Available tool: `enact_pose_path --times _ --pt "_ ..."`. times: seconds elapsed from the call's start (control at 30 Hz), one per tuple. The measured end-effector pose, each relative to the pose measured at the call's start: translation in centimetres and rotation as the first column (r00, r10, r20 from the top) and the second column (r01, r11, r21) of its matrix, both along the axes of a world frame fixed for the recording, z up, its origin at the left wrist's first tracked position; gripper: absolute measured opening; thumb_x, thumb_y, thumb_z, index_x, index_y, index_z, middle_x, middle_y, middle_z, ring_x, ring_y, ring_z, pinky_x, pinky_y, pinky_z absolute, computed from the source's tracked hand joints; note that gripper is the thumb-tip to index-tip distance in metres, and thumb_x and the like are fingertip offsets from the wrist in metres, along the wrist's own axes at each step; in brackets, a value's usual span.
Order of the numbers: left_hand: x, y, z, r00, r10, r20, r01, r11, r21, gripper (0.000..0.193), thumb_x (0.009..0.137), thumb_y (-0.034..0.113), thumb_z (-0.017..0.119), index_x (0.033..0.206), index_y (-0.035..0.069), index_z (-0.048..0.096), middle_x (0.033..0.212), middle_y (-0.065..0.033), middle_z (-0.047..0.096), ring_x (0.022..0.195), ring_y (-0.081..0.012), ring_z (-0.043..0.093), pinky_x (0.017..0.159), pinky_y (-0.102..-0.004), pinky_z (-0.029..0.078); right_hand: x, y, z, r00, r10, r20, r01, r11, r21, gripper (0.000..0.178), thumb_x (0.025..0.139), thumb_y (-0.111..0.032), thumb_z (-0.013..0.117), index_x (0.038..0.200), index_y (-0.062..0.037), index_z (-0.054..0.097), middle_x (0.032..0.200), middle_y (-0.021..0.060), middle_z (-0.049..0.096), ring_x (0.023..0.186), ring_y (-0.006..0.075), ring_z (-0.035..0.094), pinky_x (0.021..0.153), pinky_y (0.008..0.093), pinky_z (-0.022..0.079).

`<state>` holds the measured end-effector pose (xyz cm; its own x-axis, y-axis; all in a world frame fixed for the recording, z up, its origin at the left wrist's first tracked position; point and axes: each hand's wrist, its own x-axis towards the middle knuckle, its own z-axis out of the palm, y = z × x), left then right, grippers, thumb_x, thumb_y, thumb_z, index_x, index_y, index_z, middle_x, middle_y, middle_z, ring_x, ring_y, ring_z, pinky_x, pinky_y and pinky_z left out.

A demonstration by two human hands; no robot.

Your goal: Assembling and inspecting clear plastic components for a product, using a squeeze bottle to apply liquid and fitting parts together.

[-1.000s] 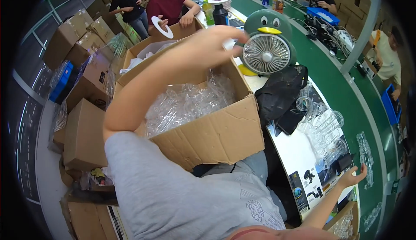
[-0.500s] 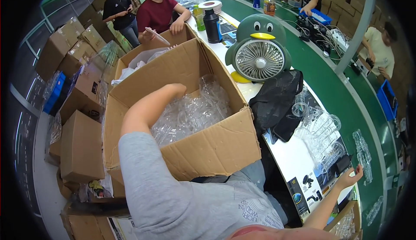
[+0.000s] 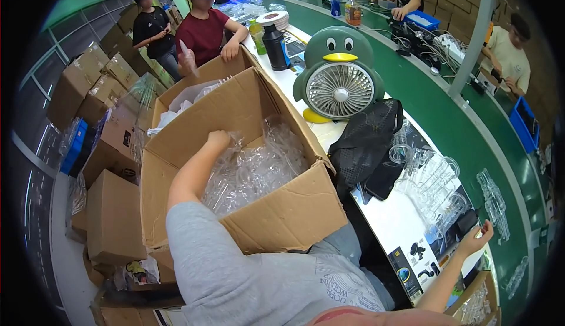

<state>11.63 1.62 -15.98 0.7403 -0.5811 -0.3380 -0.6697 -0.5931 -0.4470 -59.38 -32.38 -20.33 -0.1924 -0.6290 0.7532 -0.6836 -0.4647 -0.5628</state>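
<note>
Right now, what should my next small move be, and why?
Probably close your left hand around one clear plastic piece: it's at the pile inside the open cardboard box, though I can't tell whether it grips one; your right hand looks empty.

Penguin fan (image 3: pixel 340 93) stood upright near the belt-side edge of the desk (image 3: pixel 379 220). Black bag (image 3: pixel 366 140) lay just in front of it, phone (image 3: pixel 385 176) next to the bag. Toward the desk's far end: black bottle (image 3: pixel 275 48), green bottle (image 3: pixel 256 36), stacked white rings (image 3: pixel 275 18). Blue tray (image 3: pixel 432 26) sat across the green belt (image 3: pixel 441 132). Brown cartons (image 3: pixel 115 214) were piled well left.
</note>
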Motion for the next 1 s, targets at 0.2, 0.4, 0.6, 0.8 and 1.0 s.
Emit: enact_pose_path --times 0.2,0.4,0.6,0.8,1.0 --pt "-3.0 -4.3 3.6 0.906 -0.421 -0.031 0.39 0.863 -0.321 0.018 0.07 0.014 0.057 0.084 0.008 0.067 0.093 -0.0145 0.063 0.087 -0.0323 0.061 0.074 -0.0394 0.049 0.1 0.1 0.1 0.998 0.031 0.054 -0.033 0.999 0.04 0.028 0.08 0.002 0.045 0.107 -0.0007 0.052 0.102 0.0095 0.053 0.091 0.0193 0.051 0.081 0.0284 0.04" --pt "-4.5 -7.1 -3.3 0.762 -0.484 -0.431 0.22 0.819 -0.529 0.039 0.069 0.008 0.057 0.108 0.01 0.055 0.1 -0.0206 0.06 0.088 -0.0369 0.057 0.074 -0.043 0.046 0.3 -0.4 -0.5 0.996 0.043 0.079 -0.049 0.996 0.072 0.028 0.08 0.003 0.045 0.107 -0.0007 0.051 0.102 0.0091 0.052 0.088 0.0185 0.05 0.078 0.0279 0.041" --pt "-5.0 -2.9 -3.6 0.951 0.169 -0.26 -0.259 0.892 -0.369 0.058 0.081 0.039 0.059 0.129 0.013 0.039 0.124 -0.0214 0.047 0.112 -0.0375 0.048 0.083 -0.0421 0.047 1.1 0.3 0.6 0.99 0.081 0.119 -0.087 0.995 0.048 0.03 0.077 0.006 0.044 0.106 -0.0015 0.052 0.099 0.0075 0.051 0.085 0.0171 0.048 0.076 0.0266 0.041" --pt "-2.2 2.7 -4.6 0.389 0.521 -0.76 -0.843 0.534 -0.065 0.053 0.083 0.041 0.059 0.121 0.005 0.047 0.115 -0.0183 0.053 0.106 -0.0284 0.053 0.073 -0.0387 0.052 1.1 -0.1 0.2 0.982 0.099 0.162 -0.107 0.994 0.038 0.031 0.077 0.006 0.045 0.106 -0.0018 0.052 0.1 0.0067 0.051 0.082 0.0158 0.047 0.075 0.0256 0.041" --pt "-1.7 1.7 -3.3 0.303 0.121 -0.945 -0.919 0.298 -0.257 0.005 0.078 0.005 0.066 0.077 0.002 0.062 0.066 -0.0033 0.058 0.059 -0.0112 0.054 0.054 -0.0235 0.047 0.3 0.1 0.2 0.975 0.097 0.201 -0.112 0.991 0.067 0.029 0.078 0.005 0.046 0.105 -0.0019 0.052 0.101 0.0068 0.052 0.084 0.0159 0.048 0.075 0.0252 0.041"
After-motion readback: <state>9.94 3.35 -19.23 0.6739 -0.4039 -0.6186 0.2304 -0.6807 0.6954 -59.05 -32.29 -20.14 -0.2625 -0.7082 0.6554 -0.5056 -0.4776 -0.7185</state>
